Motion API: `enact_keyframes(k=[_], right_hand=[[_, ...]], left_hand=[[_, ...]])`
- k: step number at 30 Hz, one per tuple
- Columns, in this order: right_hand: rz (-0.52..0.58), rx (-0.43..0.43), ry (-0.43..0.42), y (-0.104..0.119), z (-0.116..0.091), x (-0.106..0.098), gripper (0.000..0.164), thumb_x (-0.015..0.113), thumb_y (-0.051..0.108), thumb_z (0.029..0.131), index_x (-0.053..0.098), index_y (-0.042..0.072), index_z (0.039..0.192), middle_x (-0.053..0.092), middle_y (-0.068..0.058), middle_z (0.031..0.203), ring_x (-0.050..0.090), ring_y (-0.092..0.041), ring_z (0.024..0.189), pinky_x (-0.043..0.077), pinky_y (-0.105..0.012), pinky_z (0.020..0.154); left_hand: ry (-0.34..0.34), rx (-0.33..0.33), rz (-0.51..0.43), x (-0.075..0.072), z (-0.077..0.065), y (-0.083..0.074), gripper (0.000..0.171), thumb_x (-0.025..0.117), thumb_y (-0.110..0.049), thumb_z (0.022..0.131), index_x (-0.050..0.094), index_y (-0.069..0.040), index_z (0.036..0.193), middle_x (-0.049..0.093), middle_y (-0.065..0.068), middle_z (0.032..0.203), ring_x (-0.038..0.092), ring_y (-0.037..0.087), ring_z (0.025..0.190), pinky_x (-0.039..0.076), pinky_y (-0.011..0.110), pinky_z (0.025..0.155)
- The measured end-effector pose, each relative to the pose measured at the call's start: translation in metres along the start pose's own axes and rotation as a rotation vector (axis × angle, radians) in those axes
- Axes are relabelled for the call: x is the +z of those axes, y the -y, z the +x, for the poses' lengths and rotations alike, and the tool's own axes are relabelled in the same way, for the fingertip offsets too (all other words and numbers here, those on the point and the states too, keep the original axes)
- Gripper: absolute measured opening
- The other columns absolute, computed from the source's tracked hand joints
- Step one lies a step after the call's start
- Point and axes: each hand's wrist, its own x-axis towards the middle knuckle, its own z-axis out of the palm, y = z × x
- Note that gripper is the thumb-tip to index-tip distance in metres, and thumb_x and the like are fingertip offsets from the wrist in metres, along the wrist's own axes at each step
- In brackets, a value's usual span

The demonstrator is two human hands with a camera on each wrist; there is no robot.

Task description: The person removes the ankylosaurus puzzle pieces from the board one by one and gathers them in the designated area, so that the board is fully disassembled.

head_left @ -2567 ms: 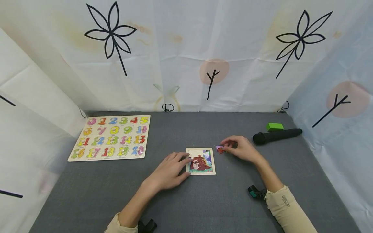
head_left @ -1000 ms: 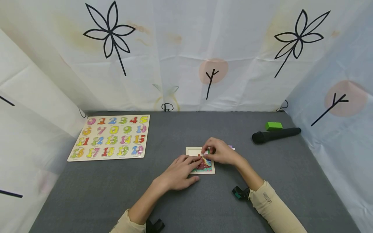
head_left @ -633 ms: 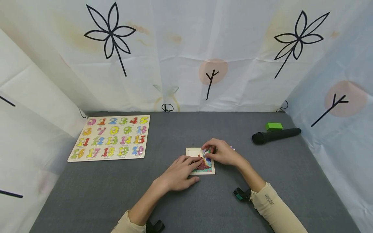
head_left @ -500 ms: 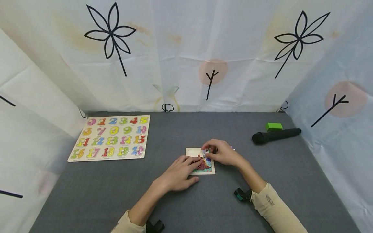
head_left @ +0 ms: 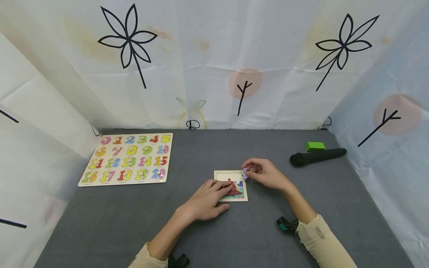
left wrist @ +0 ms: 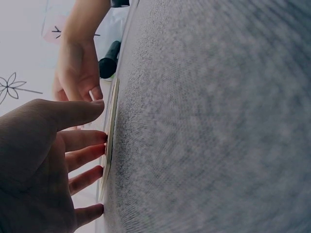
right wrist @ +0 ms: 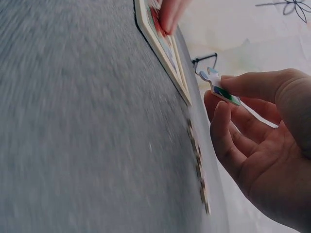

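My right hand pinches a small jigsaw puzzle piece between thumb and fingers. The piece, purple and white with a green patch, is tilted and overlaps the upper right corner of the wooden puzzle tray in the head view. Inside the tray, the lower part shows a red-brown dinosaur picture, while its upper strip is bare pale wood. My left hand has its fingers spread, their tips resting on the picture and covering its left side. Loose puzzle pieces lie on the table beside the tray, mostly hidden from the head view by my right hand.
A wooden number board lies at the back left of the grey table. At the back right are a black microphone and a green block. White patterned cloth encloses the back and sides.
My right hand went left to the tray's upper right part and has come back right with a piece, leaving bare wood there. Earlier my left hand slid right onto the picture.
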Motion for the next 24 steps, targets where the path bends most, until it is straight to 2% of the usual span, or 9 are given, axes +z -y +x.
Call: enact_keyframes(k=[10, 17, 24], right_hand=[[-0.023, 0.03, -0.052, -0.013, -0.02, -0.027, 0.024, 0.072, 0.005, 0.103, 0.073, -0.004, 0.126, 0.077, -0.023, 0.113, 0.069, -0.028, 0.074, 0.058, -0.029, 0.063], [-0.08, 0.073, -0.083, -0.019, -0.031, -0.044, 0.024, 0.07, 0.004, 0.103, 0.073, -0.003, 0.126, 0.076, -0.024, 0.122, 0.071, -0.025, 0.079, 0.058, -0.028, 0.065], [-0.125, 0.078, -0.089, -0.024, -0.04, -0.056, 0.023, 0.069, 0.001, 0.103, 0.074, -0.004, 0.125, 0.077, -0.023, 0.113, 0.062, -0.012, 0.069, 0.054, -0.024, 0.062]], left_hand=[[0.003, -0.002, -0.002, 0.0, 0.0, 0.0, 0.063, 0.069, -0.036, 0.106, 0.052, -0.016, 0.163, 0.051, 0.001, 0.167, 0.048, 0.03, 0.149, 0.04, 0.058, 0.126], [0.004, -0.003, -0.001, 0.0, 0.0, 0.0, 0.063, 0.069, -0.036, 0.106, 0.052, -0.016, 0.163, 0.051, 0.0, 0.167, 0.047, 0.029, 0.15, 0.04, 0.056, 0.127], [0.005, -0.005, -0.004, 0.001, 0.0, 0.0, 0.063, 0.068, -0.036, 0.106, 0.051, -0.018, 0.164, 0.051, 0.001, 0.167, 0.047, 0.029, 0.15, 0.04, 0.057, 0.127]])
